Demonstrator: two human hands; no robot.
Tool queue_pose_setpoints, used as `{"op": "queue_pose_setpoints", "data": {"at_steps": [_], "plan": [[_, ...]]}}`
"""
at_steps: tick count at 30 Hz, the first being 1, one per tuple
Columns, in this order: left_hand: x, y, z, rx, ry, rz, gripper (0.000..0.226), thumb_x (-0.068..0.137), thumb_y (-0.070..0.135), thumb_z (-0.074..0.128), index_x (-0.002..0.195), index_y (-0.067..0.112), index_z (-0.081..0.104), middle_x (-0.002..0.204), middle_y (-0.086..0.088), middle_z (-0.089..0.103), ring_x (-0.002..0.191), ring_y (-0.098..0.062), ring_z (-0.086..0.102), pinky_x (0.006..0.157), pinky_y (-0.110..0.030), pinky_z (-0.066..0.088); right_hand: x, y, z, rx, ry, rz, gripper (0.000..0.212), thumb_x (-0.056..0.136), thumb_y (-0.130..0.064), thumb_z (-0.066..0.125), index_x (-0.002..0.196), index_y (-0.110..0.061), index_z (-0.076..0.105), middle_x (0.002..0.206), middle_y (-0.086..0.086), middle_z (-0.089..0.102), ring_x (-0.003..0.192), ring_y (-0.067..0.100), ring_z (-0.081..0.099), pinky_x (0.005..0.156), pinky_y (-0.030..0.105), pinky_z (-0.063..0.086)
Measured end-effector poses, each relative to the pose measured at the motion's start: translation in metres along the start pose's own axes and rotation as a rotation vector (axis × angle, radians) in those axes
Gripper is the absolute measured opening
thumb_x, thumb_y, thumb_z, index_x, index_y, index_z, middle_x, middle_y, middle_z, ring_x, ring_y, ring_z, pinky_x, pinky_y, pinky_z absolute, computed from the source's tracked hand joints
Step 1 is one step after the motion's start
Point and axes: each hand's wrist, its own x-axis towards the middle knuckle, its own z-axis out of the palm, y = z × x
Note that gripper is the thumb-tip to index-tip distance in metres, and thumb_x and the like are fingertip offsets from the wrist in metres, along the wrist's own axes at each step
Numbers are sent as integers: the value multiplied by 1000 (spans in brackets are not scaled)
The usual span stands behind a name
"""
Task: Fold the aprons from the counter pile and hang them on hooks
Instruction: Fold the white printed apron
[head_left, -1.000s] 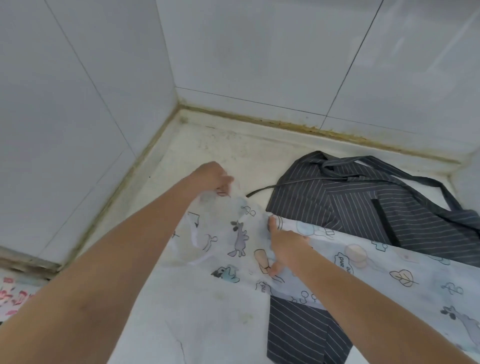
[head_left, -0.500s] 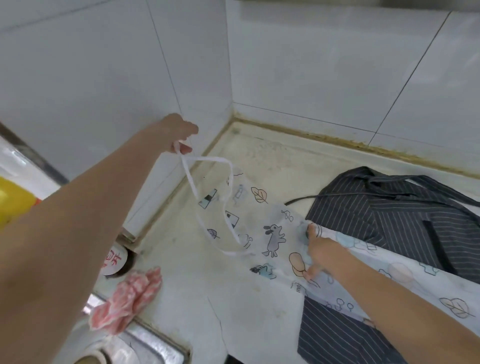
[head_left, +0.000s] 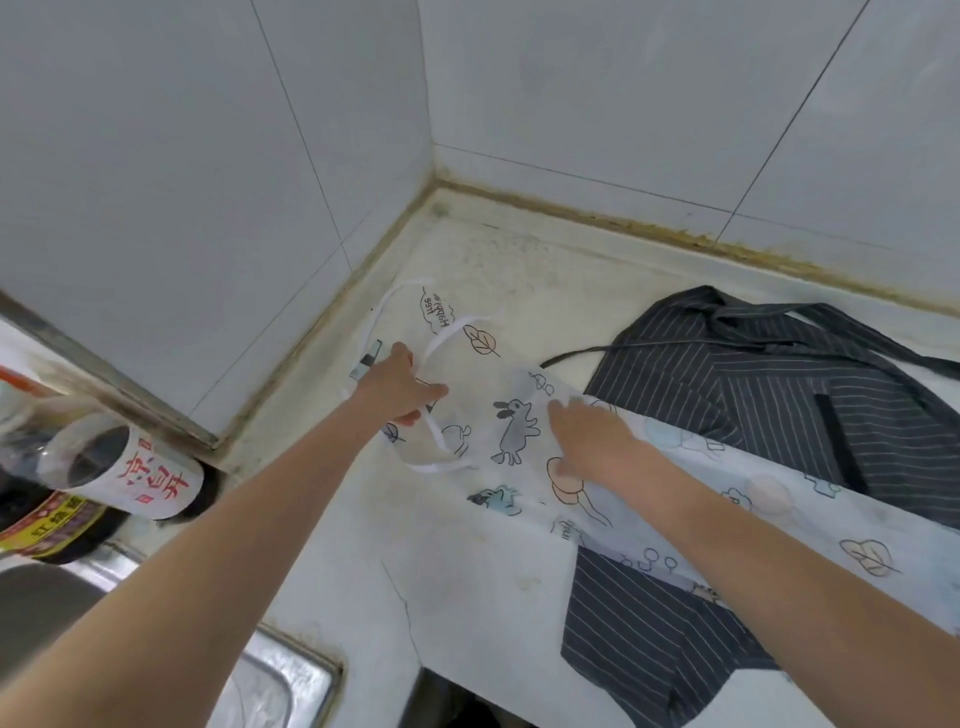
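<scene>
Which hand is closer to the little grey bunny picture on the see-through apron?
The right hand. It rests on the printed apron just right of the grey bunny. The left hand is farther off to the bunny's left, by the white strap.

Both hands (head_left: 400, 387) (head_left: 592, 441) outstretched, palms down
</scene>
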Motion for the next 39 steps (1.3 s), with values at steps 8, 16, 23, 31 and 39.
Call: {"op": "queue_pose_setpoints", "data": {"at_steps": [8,16,23,31,39], "plan": [[-8,19,-3,-236,350,310,11,94,16,54,104,13,51,81,4,57,45,-12,60,41,-19,46,3,-14,24,307,-171,-29,86,78,-29,75,141,-9,20,132,12,36,117,29,46,86,35,44],[-8,53,-24,-727,546,184,6,89,16,54,84,15,56,48,10,61,43,-7,47,49,-18,40,7,-21,26,217,-173,61,89,70,-26,82,138,-8,28,131,10,39,119,30,47,96,44,45],[-9,9,-39,218,673,243,37,92,9,47,127,14,35,99,-7,54,80,-29,53,59,-34,36,11,-29,19,128,-248,129,93,72,-29,80,141,-5,23,140,14,32,124,34,44,98,48,44],[0,-13,-32,614,635,966,54,66,4,53,119,16,53,135,-9,49,121,-27,39,92,-46,40,9,-37,10,-58,-264,46,77,86,-34,66,143,1,28,145,17,30,134,34,33,104,39,37],[39,39,-18,1226,176,423,38,95,22,46,133,20,44,142,-4,42,142,-23,19,114,-44,7,8,-36,7,-104,-266,19,78,85,-35,67,143,0,28,144,15,32,134,32,33,105,37,36]]}}
